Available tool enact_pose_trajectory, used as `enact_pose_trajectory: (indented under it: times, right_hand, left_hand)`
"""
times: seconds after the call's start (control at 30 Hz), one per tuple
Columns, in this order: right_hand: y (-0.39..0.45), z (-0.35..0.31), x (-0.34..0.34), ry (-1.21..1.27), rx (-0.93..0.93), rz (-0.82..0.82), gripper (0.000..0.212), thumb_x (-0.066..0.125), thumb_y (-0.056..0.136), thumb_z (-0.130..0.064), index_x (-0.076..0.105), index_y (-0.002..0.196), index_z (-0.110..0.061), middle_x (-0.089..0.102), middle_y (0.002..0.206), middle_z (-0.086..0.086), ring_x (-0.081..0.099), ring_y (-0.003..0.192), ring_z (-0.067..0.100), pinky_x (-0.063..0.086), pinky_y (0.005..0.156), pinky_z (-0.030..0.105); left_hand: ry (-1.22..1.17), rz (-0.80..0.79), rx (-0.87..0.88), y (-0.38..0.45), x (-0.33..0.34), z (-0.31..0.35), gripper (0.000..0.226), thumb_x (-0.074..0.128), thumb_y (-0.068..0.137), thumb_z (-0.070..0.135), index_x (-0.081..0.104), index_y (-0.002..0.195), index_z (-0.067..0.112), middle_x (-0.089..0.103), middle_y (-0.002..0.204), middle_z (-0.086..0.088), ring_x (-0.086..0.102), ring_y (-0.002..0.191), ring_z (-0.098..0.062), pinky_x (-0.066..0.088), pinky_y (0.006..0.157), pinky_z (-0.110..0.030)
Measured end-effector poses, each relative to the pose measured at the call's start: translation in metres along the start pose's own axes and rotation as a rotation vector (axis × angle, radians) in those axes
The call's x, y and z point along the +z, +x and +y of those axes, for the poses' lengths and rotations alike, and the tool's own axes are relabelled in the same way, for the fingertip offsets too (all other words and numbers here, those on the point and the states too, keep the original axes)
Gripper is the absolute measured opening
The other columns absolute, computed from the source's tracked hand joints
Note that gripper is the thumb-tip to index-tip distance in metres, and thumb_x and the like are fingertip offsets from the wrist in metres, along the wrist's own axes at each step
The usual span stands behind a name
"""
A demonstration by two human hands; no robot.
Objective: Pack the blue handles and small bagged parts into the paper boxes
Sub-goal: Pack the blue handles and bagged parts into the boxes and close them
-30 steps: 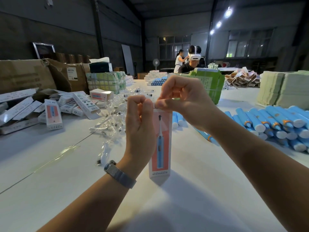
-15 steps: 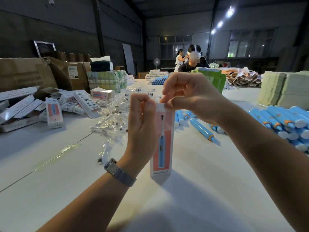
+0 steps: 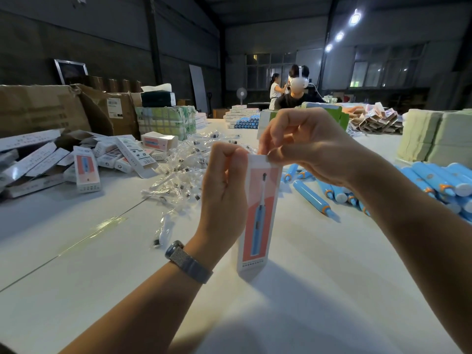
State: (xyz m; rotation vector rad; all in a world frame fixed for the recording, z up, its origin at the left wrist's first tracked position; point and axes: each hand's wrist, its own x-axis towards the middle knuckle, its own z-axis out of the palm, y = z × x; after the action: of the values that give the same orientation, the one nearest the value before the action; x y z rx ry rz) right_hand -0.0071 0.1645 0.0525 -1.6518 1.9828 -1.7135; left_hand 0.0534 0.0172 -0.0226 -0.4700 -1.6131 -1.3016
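A tall white paper box [image 3: 258, 221] with a pink panel and a blue toothbrush picture stands upright on the white table [image 3: 76, 277]. My left hand [image 3: 224, 190] grips its left side near the top. My right hand [image 3: 306, 144] pinches the box's top flap from above. Blue handles [image 3: 310, 195] with orange rings lie to the right, with a bigger heap [image 3: 441, 182] at the far right. Small clear bagged parts [image 3: 178, 172] are strewn behind my left hand. What is inside the box is hidden.
Packed and loose white boxes [image 3: 86, 172] pile up at the left, before torn brown cartons [image 3: 43, 108]. Green box stacks [image 3: 166, 121] and pale stacks [image 3: 439, 134] stand at the back. A person with a white headset [image 3: 297, 83] sits across the table.
Both hands and the box stay nearly in place. My right hand's fingers have shifted lower onto the top flap. The view has tilted slightly.
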Motion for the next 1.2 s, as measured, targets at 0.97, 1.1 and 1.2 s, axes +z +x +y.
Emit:
enact_pose_trajectory:
  times: [0.97,1.1,1.2]
  right_hand:
    - [-0.006,-0.005,-0.012,-0.168,-0.008,-0.031,0.018,0.068,0.077,0.008,0.063,0.072,-0.010,0.075,0.090,0.006,0.071,0.095,0.023,0.056,0.079,0.031]
    - [-0.006,0.002,-0.010,-0.006,0.044,-0.014,0.014,0.066,0.075,0.005,0.064,0.078,-0.009,0.075,0.091,0.008,0.071,0.095,0.022,0.055,0.078,0.028]
    - [-0.006,0.006,-0.009,0.061,0.052,-0.030,0.018,0.066,0.078,0.006,0.066,0.084,-0.011,0.074,0.094,0.008,0.070,0.095,0.022,0.054,0.079,0.029]
  left_hand:
    - [0.017,-0.253,0.099,-0.009,-0.001,-0.019,0.014,0.036,0.104,0.017,0.028,0.110,0.026,0.049,0.086,-0.009,0.059,0.072,-0.029,0.055,0.060,-0.047]
    - [-0.014,-0.245,0.079,-0.009,-0.001,-0.018,0.014,0.036,0.104,0.018,0.028,0.109,0.027,0.048,0.086,-0.006,0.057,0.071,-0.029,0.054,0.057,-0.043]
    - [-0.038,-0.229,0.070,-0.010,0.000,-0.020,0.014,0.036,0.103,0.016,0.027,0.108,0.027,0.048,0.086,-0.004,0.056,0.068,-0.027,0.053,0.055,-0.035]
